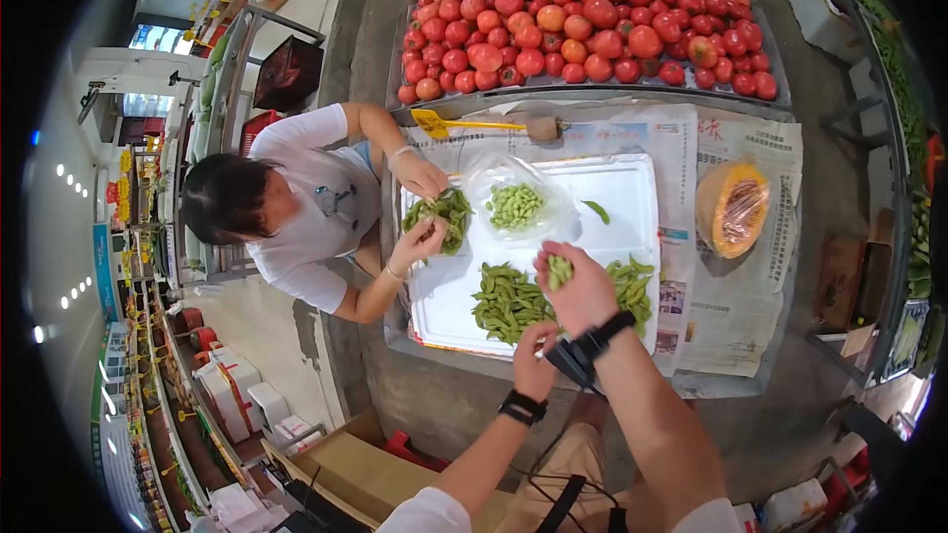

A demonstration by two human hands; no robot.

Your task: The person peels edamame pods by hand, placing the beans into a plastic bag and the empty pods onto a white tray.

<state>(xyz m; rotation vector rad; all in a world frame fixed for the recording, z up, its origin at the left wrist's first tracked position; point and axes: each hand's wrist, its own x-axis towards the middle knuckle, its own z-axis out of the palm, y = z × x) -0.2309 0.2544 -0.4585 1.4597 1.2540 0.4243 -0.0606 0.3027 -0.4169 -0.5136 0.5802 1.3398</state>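
Shelled green beans lie in the palm of my right hand [578, 286], its fingers curled around them, just below a clear plastic bag [553, 205] holding more shelled beans [513, 206]. My left hand [534, 360] is closed at the lower edge of a pile of green pods [509, 304]; what its fingers hold, if anything, is too small to tell. More pods [632, 294] lie to the right of my right hand. A single pod [596, 211] rests apart on the white tray [617, 178].
Across the left side, a co-worker [316, 197] has both hands at another pod pile [439, 220]. Tomatoes [592, 15] fill the back. A yellow tool [484, 125], newspaper [731, 326] and a wrapped cut pumpkin [736, 209] surround the tray.
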